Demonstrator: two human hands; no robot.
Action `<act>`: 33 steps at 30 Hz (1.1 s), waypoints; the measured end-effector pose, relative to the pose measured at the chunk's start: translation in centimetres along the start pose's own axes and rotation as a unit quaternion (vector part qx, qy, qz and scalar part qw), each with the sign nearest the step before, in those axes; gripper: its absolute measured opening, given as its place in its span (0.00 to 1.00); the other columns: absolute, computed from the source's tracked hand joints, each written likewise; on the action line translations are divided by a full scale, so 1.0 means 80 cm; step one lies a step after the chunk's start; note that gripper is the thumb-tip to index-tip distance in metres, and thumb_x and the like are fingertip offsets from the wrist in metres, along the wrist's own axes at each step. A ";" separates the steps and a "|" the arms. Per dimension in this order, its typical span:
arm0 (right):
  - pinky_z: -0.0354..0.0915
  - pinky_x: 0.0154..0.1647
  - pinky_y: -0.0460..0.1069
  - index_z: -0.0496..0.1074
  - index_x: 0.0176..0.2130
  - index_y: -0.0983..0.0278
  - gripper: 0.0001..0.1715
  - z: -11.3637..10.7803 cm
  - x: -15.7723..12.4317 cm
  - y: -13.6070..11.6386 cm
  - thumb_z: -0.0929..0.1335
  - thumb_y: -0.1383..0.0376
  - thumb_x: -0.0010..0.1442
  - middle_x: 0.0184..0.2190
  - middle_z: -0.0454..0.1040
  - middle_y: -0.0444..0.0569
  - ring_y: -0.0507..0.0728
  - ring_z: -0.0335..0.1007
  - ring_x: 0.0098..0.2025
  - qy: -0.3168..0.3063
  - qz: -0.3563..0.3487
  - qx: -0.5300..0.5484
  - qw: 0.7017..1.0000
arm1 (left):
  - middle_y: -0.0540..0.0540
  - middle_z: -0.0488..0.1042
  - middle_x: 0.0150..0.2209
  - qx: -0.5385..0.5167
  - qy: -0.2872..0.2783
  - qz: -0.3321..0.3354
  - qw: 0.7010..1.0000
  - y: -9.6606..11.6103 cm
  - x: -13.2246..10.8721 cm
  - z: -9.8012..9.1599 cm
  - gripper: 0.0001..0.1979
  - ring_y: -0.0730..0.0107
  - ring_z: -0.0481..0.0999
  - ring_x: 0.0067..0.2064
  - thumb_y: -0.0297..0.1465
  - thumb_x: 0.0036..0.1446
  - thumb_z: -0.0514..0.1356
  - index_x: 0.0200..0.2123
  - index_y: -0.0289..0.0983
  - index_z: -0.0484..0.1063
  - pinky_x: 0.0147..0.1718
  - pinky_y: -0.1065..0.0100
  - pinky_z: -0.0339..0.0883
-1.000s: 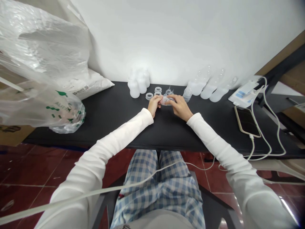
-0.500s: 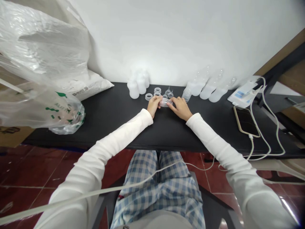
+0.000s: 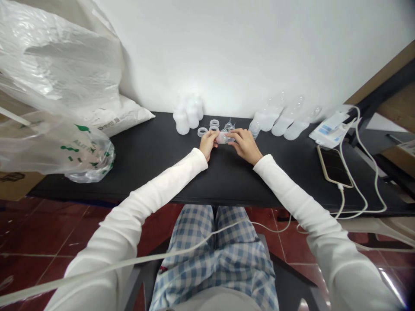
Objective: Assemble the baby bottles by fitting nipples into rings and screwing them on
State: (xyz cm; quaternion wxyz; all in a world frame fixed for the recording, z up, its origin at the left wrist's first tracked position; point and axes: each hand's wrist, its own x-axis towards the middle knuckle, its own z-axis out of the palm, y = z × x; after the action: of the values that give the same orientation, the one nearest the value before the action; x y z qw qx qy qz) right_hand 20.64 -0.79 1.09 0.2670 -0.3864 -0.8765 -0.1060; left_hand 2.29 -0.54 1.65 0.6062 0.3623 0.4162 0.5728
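Note:
At the middle of the table my left hand [image 3: 208, 143] is closed on a clear, rounded plastic bottle part [image 3: 223, 137]; fingers show pinkish through it. My right hand [image 3: 244, 143] meets it from the right, thumb and fingers pinched on a small clear piece [image 3: 231, 139] partly hidden by them. Whether the two pieces are joined, I cannot tell. Just behind the hands lie several clear bottle rings [image 3: 202, 131] and a few clear silicone nipples [image 3: 229, 125]. Beyond my right hand stands a clear cup-like stack [image 3: 254, 128].
Frosted baby bottles [image 3: 182, 123] without tops stand against the wall, left of centre. Bottles with clear domed tops [image 3: 293, 121] stand at right. A phone [image 3: 335, 166] with white cables [image 3: 365, 160] and a white packet [image 3: 330, 128] lie farther right. Plastic bags [image 3: 87, 147] fill the left end.
My right fingers have shifted slightly and now pinch a small clear piece at the right end of the part. The part in my left hand has turned and looks shorter.

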 end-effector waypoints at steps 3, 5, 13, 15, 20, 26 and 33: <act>0.62 0.47 0.57 0.74 0.53 0.58 0.24 -0.003 -0.001 0.001 0.56 0.73 0.70 0.54 0.75 0.56 0.61 0.69 0.47 0.011 -0.042 -0.010 0.999 | 0.53 0.62 0.21 -0.004 0.000 -0.003 1.000 -0.002 0.002 -0.001 0.18 0.80 0.62 0.23 0.27 0.65 0.60 0.22 0.35 0.61 0.23 0.74 0.52; 0.61 0.46 0.56 0.75 0.50 0.58 0.26 -0.004 -0.001 0.003 0.55 0.76 0.69 0.52 0.75 0.54 0.59 0.68 0.45 0.021 -0.058 -0.020 0.998 | 0.53 0.63 0.21 -0.011 0.003 -0.002 1.000 -0.003 0.004 -0.002 0.18 0.80 0.61 0.23 0.27 0.65 0.61 0.23 0.36 0.62 0.23 0.74 0.53; 0.59 0.43 0.54 0.76 0.47 0.58 0.24 -0.002 -0.003 0.002 0.59 0.78 0.64 0.46 0.74 0.52 0.58 0.65 0.40 0.077 -0.039 -0.021 0.996 | 0.54 0.63 0.20 -0.017 0.009 -0.007 1.000 -0.005 0.006 -0.003 0.17 0.80 0.61 0.22 0.26 0.65 0.61 0.23 0.36 0.63 0.22 0.74 0.53; 0.58 0.43 0.54 0.76 0.46 0.58 0.25 -0.002 -0.003 0.002 0.60 0.79 0.62 0.45 0.74 0.52 0.58 0.64 0.40 0.090 -0.029 -0.022 0.995 | 0.54 0.62 0.20 -0.016 0.012 -0.007 1.000 -0.004 0.005 -0.002 0.17 0.80 0.60 0.22 0.26 0.65 0.60 0.23 0.36 0.62 0.22 0.75 0.52; 0.57 0.43 0.55 0.77 0.44 0.60 0.25 -0.006 -0.004 0.006 0.61 0.79 0.56 0.44 0.73 0.52 0.59 0.63 0.40 0.134 0.020 -0.040 0.990 | 0.54 0.64 0.20 -0.012 0.018 -0.011 1.000 -0.002 0.003 0.000 0.16 0.80 0.62 0.22 0.26 0.65 0.60 0.23 0.36 0.63 0.21 0.75 0.53; 0.58 0.48 0.63 0.76 0.45 0.61 0.21 -0.030 -0.007 0.025 0.61 0.74 0.58 0.46 0.71 0.58 0.66 0.65 0.45 0.153 0.129 -0.061 0.978 | 0.54 0.62 0.19 -0.005 0.019 -0.011 1.000 0.000 0.002 -0.001 0.17 0.81 0.61 0.21 0.25 0.65 0.58 0.23 0.36 0.62 0.21 0.75 0.53; 0.60 0.50 0.68 0.74 0.48 0.63 0.19 -0.046 -0.007 0.071 0.59 0.69 0.62 0.46 0.68 0.61 0.70 0.66 0.48 0.241 0.222 -0.144 0.934 | 0.54 0.63 0.20 -0.005 0.010 -0.006 1.000 -0.004 0.004 -0.002 0.17 0.81 0.62 0.21 0.27 0.63 0.62 0.22 0.36 0.61 0.21 0.75 0.53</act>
State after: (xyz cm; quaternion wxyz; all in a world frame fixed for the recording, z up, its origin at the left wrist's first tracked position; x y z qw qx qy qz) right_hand 26.52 1.28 3.70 0.4284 -0.5684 -0.6527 -0.2595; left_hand 2.25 -0.22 1.25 0.6077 0.3510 0.4215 0.5744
